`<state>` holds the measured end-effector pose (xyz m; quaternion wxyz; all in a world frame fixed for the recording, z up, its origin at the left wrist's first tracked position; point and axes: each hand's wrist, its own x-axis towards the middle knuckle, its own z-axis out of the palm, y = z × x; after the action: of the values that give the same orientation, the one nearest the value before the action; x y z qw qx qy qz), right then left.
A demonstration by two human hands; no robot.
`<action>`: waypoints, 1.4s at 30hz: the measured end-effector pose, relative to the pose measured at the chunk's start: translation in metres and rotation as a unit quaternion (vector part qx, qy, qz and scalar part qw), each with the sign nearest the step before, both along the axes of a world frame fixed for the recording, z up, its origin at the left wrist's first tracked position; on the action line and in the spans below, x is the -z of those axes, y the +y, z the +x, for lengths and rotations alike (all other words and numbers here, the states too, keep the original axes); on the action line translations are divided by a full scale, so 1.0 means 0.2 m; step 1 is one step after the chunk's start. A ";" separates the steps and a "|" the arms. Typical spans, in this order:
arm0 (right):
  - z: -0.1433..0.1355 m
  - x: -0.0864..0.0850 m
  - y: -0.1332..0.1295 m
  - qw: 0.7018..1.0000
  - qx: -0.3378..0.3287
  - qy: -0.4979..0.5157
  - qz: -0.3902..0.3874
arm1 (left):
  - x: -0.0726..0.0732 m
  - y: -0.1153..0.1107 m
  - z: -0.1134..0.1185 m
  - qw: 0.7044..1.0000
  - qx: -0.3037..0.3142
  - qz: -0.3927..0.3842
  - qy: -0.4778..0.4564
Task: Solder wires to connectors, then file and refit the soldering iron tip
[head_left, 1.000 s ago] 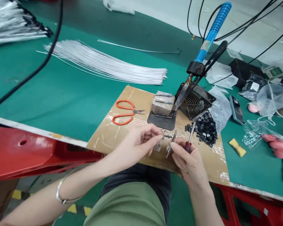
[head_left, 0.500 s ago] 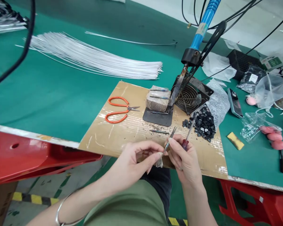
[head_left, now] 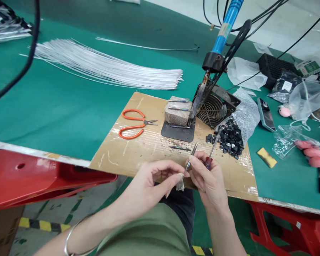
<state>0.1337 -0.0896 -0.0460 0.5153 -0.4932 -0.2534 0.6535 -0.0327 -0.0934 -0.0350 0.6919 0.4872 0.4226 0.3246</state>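
My left hand (head_left: 160, 181) pinches a small greyish cloth (head_left: 180, 184) at the cardboard's near edge, against the lower tip of a thin metal rod (head_left: 192, 153). My right hand (head_left: 209, 177) grips that rod between thumb and finger, and also holds a screwdriver (head_left: 208, 163) with a dark red handle, its shaft pointing up and away. Another metal rod (head_left: 179, 148) lies on the cardboard (head_left: 128, 156) just beyond my hands. Orange-handled scissors (head_left: 134, 124) lie to the left. Black small parts (head_left: 232, 139) are heaped to the right.
A blue-handled soldering iron (head_left: 224, 32) stands over a stone block (head_left: 177, 115) bearing rods, beside a black fan (head_left: 213, 108). White wires (head_left: 109, 67) lie behind. At the right are a phone (head_left: 266, 114) and a yellow sponge (head_left: 266, 158). Red stools (head_left: 42, 174) stand below the table.
The view has shifted very slightly. Both hands keep almost the same pose, with the rod and cloth still between them.
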 end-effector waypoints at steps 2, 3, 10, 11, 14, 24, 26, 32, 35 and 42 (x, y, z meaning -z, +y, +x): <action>0.00 0.00 0.00 1.000 0.002 -0.002 0.002 | 0.00 0.00 0.00 1.000 0.001 -0.003 -0.001; 0.01 0.01 0.00 1.000 0.003 -0.002 0.004 | 0.00 0.00 0.00 1.000 0.001 -0.004 0.000; 0.04 0.02 -0.04 0.991 -0.013 -0.125 0.054 | -0.02 0.01 -0.05 0.976 -0.062 0.161 0.131; 0.05 0.01 -0.05 0.983 -0.028 -0.166 0.078 | -0.03 0.03 -0.07 0.959 -0.071 0.219 0.165; 0.07 -0.02 -0.06 0.947 -0.086 -0.266 0.156 | -0.07 0.08 -0.13 0.883 -0.001 0.402 0.242; 0.03 -0.10 -0.04 0.914 -0.157 -0.332 0.175 | -0.15 0.23 -0.24 0.750 0.185 0.560 0.300; 0.03 -0.12 -0.03 0.913 -0.111 -0.352 0.172 | -0.16 0.28 -0.26 0.787 0.188 0.520 0.273; 0.28 0.01 0.00 0.876 0.163 -0.437 0.121 | -0.15 0.61 -0.27 0.833 -0.084 0.479 0.264; 0.44 0.14 0.01 0.872 0.214 -0.430 0.097 | -0.11 0.77 -0.21 0.813 -0.137 0.481 0.298; 0.51 0.22 0.00 0.874 0.252 -0.406 0.086 | -0.03 0.86 -0.12 0.790 -0.104 0.502 0.336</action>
<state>0.2348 -0.0891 -0.0910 0.5544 -0.7162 -0.3627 0.2197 -0.0565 0.0795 -0.0297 0.1264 0.7975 0.4541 0.3765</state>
